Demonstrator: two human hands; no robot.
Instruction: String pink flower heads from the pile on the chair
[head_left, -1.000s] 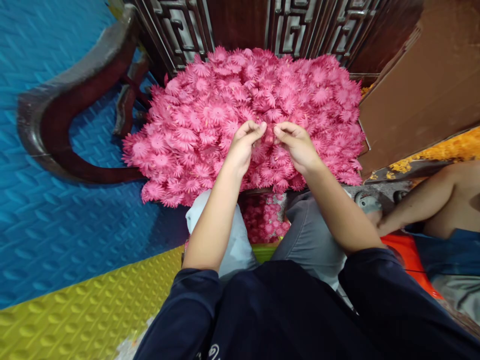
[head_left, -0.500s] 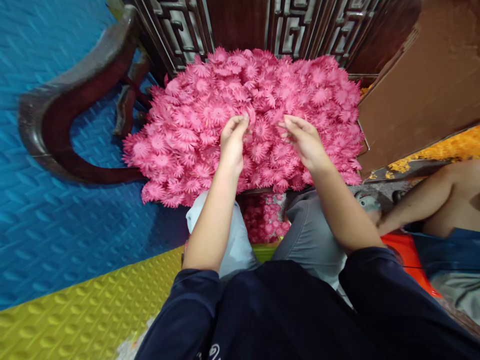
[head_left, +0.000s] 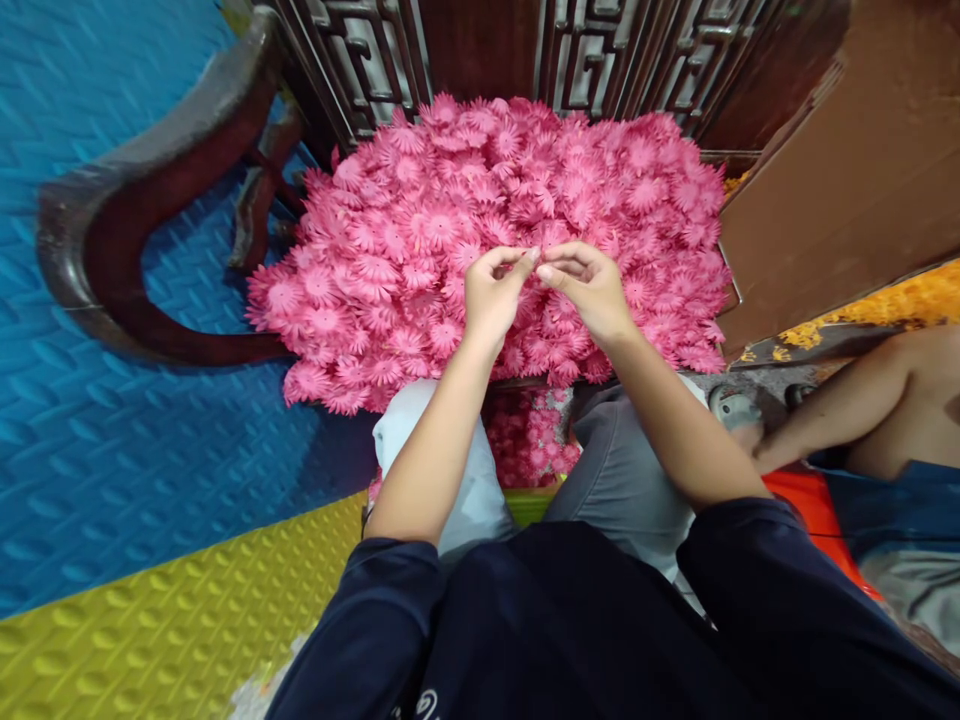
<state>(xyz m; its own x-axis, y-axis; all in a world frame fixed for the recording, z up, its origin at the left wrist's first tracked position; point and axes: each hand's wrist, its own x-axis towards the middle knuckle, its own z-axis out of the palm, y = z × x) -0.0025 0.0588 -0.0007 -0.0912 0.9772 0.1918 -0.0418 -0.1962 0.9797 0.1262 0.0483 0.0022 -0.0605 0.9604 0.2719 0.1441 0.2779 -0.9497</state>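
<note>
Both hands meet over a big heap of pink artificial flowers (head_left: 390, 270), their fingertips nearly touching. My left hand (head_left: 495, 295) is closed in a pinch, thumb against forefinger. My right hand (head_left: 589, 290) pinches from the other side, its fingers curled. Between and just behind the fingertips shows a bit of pink flower, hard to tell from the heap of the same colour. The fingers hide most of what they hold.
A dark curved wooden chair arm (head_left: 90, 260) stands left of the heap, over blue matting (head_left: 187, 450). Carved dark wood panels (head_left: 480, 50) rise behind. A brown cardboard sheet (head_left: 832, 190) leans at right, near orange flowers (head_left: 877, 300) and another person's leg (head_left: 862, 400).
My two hands have come together from apart, the left moving right and the right moving left, both slightly nearer to me. The pink pieces at their fingertips are now mostly covered.
</note>
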